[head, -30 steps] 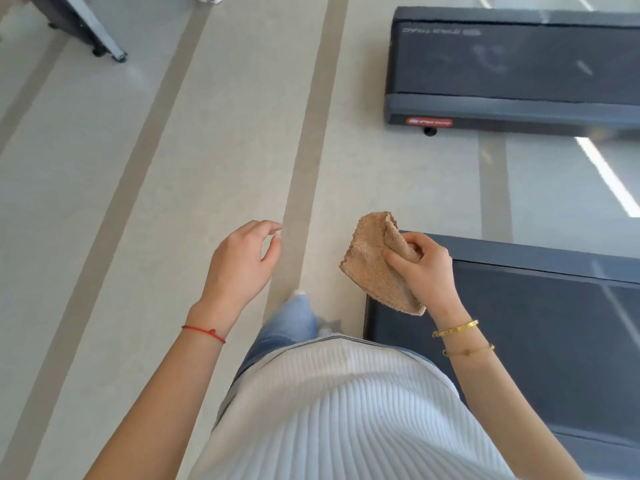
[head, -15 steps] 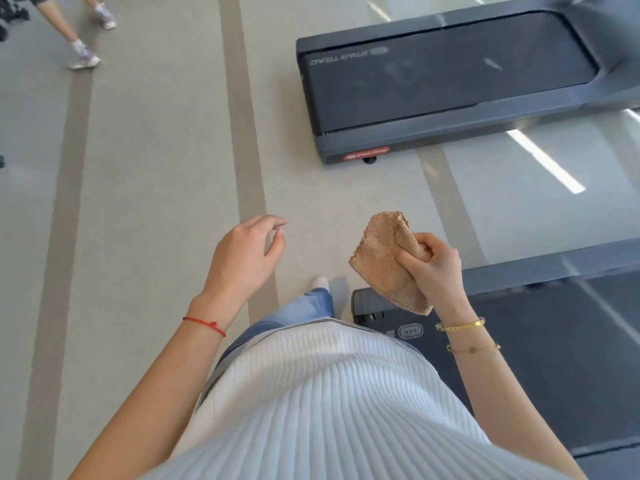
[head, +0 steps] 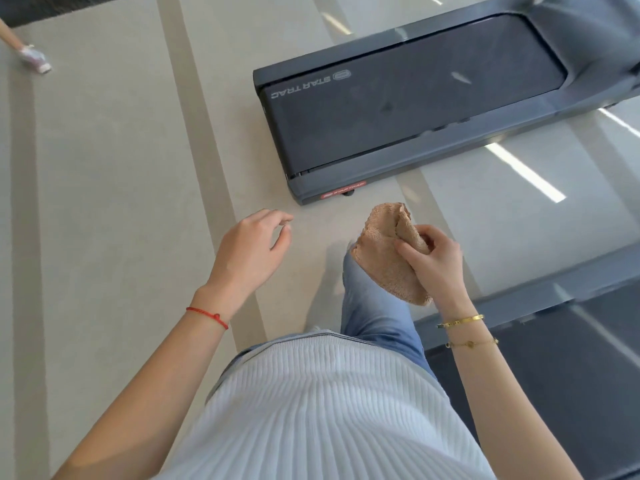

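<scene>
My right hand (head: 434, 263) grips a folded tan cloth (head: 386, 254) at waist height, thumb on top and fingers curled round its upper fold. The cloth hangs down and left of the hand, above my leg in blue jeans. My left hand (head: 251, 252) floats to the left of it, fingers loosely curled and holding nothing. A red string sits on the left wrist; two gold bracelets sit on the right wrist.
A dark grey treadmill (head: 412, 109) lies ahead on the pale floor, its rear end toward me. A second treadmill (head: 554, 344) lies at my right side. Another person's foot (head: 34, 58) shows at the far left. Beige floor with darker stripes stretches to the left.
The view has swung and I have stepped forward: the far treadmill sits nearer and more central, the near one has slid right. Both hands keep their pose; the cloth stays gripped.
</scene>
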`<state>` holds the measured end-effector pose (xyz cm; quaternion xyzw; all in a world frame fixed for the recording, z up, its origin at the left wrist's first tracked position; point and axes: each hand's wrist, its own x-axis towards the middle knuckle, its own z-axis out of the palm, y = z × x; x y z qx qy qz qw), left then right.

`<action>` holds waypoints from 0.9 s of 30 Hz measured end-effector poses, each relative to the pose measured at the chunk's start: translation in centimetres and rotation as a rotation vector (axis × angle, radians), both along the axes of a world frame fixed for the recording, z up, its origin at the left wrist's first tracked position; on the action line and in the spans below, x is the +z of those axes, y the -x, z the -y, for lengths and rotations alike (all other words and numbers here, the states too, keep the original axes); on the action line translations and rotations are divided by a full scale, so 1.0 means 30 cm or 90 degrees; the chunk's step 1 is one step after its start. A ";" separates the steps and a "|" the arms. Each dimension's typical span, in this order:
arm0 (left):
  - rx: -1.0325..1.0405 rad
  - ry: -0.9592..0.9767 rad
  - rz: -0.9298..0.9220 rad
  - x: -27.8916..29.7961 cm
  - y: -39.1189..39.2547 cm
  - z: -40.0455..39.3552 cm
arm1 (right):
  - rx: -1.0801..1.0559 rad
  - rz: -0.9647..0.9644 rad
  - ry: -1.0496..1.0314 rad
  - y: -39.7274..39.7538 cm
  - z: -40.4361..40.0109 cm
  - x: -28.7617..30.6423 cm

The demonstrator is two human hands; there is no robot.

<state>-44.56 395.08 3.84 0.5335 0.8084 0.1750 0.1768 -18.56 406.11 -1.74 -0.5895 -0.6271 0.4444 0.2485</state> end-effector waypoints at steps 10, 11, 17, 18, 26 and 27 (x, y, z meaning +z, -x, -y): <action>0.086 -0.016 0.026 -0.070 0.050 -0.648 | 0.106 0.030 0.009 0.123 -0.743 -0.026; 0.098 -0.020 0.028 -0.070 0.050 -0.707 | 0.121 0.033 0.006 0.134 -0.817 -0.022; 0.152 -0.034 0.032 -0.066 0.084 -1.002 | 0.192 0.049 0.009 0.232 -1.194 -0.002; 0.162 -0.037 0.030 -0.068 0.098 -1.044 | 0.199 0.050 0.010 0.255 -1.246 -0.004; 0.221 -0.041 0.008 -0.129 0.276 -1.326 | 0.258 0.069 0.025 0.531 -1.565 -0.056; 0.224 -0.046 0.005 -0.138 0.304 -1.355 | 0.263 0.067 0.023 0.571 -1.596 -0.061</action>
